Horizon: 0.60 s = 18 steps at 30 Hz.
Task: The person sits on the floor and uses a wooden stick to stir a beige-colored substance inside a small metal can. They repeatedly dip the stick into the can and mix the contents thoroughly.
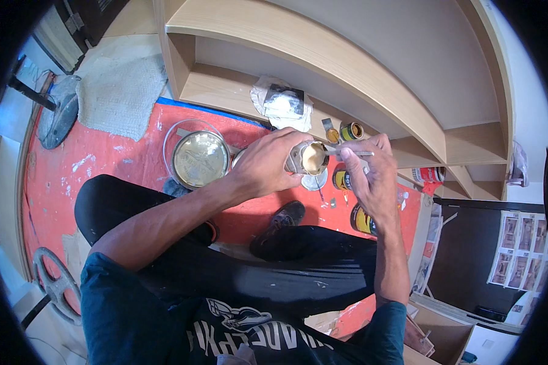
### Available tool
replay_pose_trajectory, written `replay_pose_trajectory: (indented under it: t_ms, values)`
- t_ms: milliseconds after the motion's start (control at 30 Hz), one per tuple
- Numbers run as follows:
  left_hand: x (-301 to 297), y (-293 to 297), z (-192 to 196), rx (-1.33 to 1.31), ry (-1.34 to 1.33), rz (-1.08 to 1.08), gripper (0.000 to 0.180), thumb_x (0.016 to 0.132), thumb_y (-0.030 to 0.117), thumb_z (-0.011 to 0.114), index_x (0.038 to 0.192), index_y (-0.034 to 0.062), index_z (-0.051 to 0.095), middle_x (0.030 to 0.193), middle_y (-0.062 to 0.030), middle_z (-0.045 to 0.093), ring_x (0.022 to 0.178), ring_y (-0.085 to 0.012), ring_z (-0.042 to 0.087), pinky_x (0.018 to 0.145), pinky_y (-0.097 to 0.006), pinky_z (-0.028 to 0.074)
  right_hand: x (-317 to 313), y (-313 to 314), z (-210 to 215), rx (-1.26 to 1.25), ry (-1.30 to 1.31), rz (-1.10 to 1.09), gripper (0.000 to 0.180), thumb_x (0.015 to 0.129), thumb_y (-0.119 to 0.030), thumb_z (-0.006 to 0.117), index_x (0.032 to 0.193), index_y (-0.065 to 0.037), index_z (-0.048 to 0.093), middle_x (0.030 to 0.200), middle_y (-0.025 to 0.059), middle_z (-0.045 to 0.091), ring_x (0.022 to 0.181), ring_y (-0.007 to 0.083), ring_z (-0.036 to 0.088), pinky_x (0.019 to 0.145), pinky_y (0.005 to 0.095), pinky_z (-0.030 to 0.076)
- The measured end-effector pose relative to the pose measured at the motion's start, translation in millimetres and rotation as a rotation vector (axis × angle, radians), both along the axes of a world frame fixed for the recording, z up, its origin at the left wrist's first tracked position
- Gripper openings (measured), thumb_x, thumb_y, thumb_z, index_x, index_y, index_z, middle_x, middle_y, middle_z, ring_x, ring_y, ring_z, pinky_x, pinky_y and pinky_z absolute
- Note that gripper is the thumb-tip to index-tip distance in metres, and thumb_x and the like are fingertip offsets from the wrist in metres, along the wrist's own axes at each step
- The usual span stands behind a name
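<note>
My left hand (265,161) is wrapped round a small cup (294,159) tipped a little toward my right, with cream-coloured paint (313,157) inside. Over the cup's rim, my right hand (371,176) pinches a thin, light stick-like tool (364,153); its inner end reaches the cup's mouth, and its exact kind does not show. Just below the cup, a clear round lid or dish (315,181) lies on the red floor covering. A black-and-yellow tin (342,179) stands close to my right hand.
A large round metal can (200,159) with a wire handle stands left of my hands. The wooden shelf unit (249,27) arches ahead, its bottom shelf holding a white cloth (263,97), a scraper (330,131) and an open tin (351,131). Another tin (363,219) stands near my right forearm.
</note>
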<state>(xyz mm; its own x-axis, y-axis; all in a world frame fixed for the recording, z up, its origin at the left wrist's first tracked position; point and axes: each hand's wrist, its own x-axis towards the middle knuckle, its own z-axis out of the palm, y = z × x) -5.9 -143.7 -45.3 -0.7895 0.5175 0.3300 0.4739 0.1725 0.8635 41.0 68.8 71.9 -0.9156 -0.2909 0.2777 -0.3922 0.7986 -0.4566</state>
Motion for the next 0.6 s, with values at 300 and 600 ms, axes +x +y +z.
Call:
replay_pose_trajectory:
  t_ms: [300,600]
  values:
    - [-1.3,-0.7,5.9,0.020,-0.057,0.007,0.065,0.071,0.011,0.082,0.132,-0.0019,0.060,0.125,-0.0203,0.066,0.117,-0.0368,0.066,0.102,-0.044,0.052,0.4,-3.7,3.6,-0.032,0.019,0.038,0.010,0.097,-0.014,0.073,0.101,-0.006,0.078,0.093,0.0081,0.076,0.087,0.0267,0.058,0.081,0.0388,0.049]
    - [0.4,1.8,13.0,0.044,-0.112,0.048,0.064,0.073,0.011,0.083,0.131,-0.0003,0.060,0.124,-0.0190,0.067,0.118,-0.0355,0.066,0.101,-0.043,0.052,-0.5,-8.6,3.6,-0.025,0.019,0.078,0.009,0.098,-0.013,0.072,0.101,-0.006,0.076,0.092,0.0078,0.075,0.088,0.0263,0.057,0.083,0.0395,0.048]
